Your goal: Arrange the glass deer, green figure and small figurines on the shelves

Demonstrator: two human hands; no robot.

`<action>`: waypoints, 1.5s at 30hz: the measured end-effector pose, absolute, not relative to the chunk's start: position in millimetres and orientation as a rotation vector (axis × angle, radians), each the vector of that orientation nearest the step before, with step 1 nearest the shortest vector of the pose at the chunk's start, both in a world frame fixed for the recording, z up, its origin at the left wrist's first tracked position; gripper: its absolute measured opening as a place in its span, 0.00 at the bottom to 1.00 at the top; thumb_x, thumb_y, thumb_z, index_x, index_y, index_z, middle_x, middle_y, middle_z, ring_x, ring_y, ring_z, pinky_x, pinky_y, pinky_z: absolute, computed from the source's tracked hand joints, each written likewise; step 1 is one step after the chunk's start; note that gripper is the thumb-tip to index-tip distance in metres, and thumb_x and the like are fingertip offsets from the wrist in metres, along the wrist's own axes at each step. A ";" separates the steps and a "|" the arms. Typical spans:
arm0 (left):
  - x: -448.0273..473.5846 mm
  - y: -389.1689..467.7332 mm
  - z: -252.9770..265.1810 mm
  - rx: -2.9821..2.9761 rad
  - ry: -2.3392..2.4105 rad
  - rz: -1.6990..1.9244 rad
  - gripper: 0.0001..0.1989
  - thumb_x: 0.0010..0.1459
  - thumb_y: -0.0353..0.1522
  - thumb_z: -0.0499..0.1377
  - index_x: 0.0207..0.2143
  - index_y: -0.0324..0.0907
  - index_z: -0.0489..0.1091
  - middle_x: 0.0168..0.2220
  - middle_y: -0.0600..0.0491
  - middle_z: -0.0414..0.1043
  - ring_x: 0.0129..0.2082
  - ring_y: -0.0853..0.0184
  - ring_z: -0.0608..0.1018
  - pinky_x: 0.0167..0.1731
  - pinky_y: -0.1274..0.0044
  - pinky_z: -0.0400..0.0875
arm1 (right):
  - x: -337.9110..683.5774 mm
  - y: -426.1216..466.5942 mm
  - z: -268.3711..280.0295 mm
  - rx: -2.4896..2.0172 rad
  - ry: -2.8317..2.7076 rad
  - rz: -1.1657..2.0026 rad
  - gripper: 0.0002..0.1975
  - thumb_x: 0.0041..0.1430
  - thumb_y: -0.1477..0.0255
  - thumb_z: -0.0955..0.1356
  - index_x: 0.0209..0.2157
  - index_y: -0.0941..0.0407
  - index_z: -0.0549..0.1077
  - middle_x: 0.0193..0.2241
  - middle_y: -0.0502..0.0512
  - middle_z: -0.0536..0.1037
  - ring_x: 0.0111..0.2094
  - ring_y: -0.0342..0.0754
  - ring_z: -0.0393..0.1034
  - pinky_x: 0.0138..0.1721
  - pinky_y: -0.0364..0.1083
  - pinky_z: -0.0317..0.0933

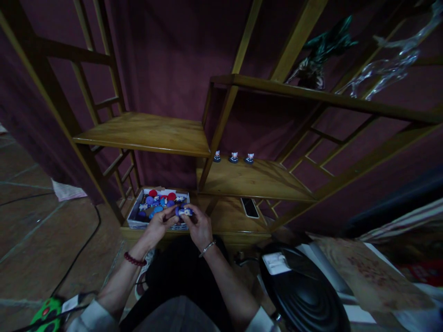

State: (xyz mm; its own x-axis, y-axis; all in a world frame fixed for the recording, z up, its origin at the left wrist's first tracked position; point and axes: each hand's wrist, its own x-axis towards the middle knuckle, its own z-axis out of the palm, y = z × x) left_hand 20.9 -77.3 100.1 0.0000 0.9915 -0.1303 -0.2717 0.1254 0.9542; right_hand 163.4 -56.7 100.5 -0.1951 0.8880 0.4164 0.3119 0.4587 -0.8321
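A small blue-and-white figurine (185,211) is held between my two hands, in front of the box. My left hand (162,223) grips its left end, where a round purple base shows. Fingers of my right hand (200,226) close on its other end. Just behind and left of my hands, an open box (133,216) contains several figurines and round pieces in red, purple and blue. On the shelf to the right stand three small figurines, one (234,157) in the middle, another (249,158) at right and one (217,156) partly behind the post.
A wooden shelf unit (155,133) spans the view. A phone (249,208) lies on its lowest board. At upper right stand a plant-like ornament (314,64) and a clear deer-shaped ornament (384,69). A black ridged object (304,290) and cardboard (370,272) are at lower right.
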 end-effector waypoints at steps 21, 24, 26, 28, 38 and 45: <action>27.3 -84.9 93.3 0.837 0.795 1.267 0.26 0.44 0.30 0.64 0.49 0.43 0.66 0.47 0.48 0.70 0.46 0.60 0.71 0.44 0.70 0.67 | 178.0 -49.7 118.2 -1.038 -2.078 0.692 0.15 0.53 0.74 0.65 0.44 0.53 0.64 0.40 0.51 0.73 0.41 0.46 0.67 0.44 0.46 0.60; 26.0 -83.4 87.7 0.867 0.797 1.242 0.26 0.45 0.31 0.64 0.49 0.43 0.66 0.46 0.49 0.71 0.46 0.60 0.71 0.46 0.69 0.66 | 176.1 -48.9 118.6 -1.038 -2.161 0.655 0.13 0.53 0.75 0.65 0.42 0.52 0.66 0.37 0.51 0.73 0.39 0.46 0.67 0.43 0.46 0.61; 26.8 -83.0 86.2 0.903 0.814 1.239 0.24 0.46 0.32 0.63 0.48 0.42 0.67 0.45 0.49 0.71 0.47 0.61 0.71 0.48 0.69 0.64 | 175.0 -48.7 119.5 -1.014 -2.220 0.610 0.13 0.54 0.76 0.64 0.42 0.53 0.67 0.38 0.52 0.72 0.40 0.47 0.66 0.44 0.46 0.60; 28.9 -83.6 87.1 0.938 0.849 1.244 0.22 0.47 0.33 0.62 0.47 0.41 0.68 0.46 0.49 0.71 0.48 0.61 0.69 0.50 0.70 0.61 | 173.7 -49.0 119.3 -0.995 -2.268 0.566 0.16 0.53 0.78 0.64 0.45 0.53 0.67 0.41 0.53 0.71 0.42 0.47 0.65 0.46 0.46 0.60; 33.1 -81.5 77.8 0.869 1.052 1.337 0.22 0.44 0.36 0.64 0.43 0.40 0.70 0.41 0.52 0.73 0.44 0.64 0.71 0.47 0.72 0.63 | 160.5 -49.5 104.9 -1.020 -2.293 0.523 0.26 0.51 0.81 0.62 0.53 0.52 0.63 0.43 0.56 0.68 0.45 0.48 0.63 0.49 0.49 0.59; 31.7 -80.5 81.5 0.680 1.075 1.417 0.16 0.42 0.35 0.65 0.35 0.39 0.73 0.33 0.52 0.74 0.35 0.68 0.74 0.39 0.77 0.67 | 148.9 -49.5 97.1 -1.036 -2.029 0.690 0.26 0.52 0.78 0.63 0.54 0.52 0.60 0.43 0.56 0.70 0.45 0.49 0.64 0.48 0.51 0.61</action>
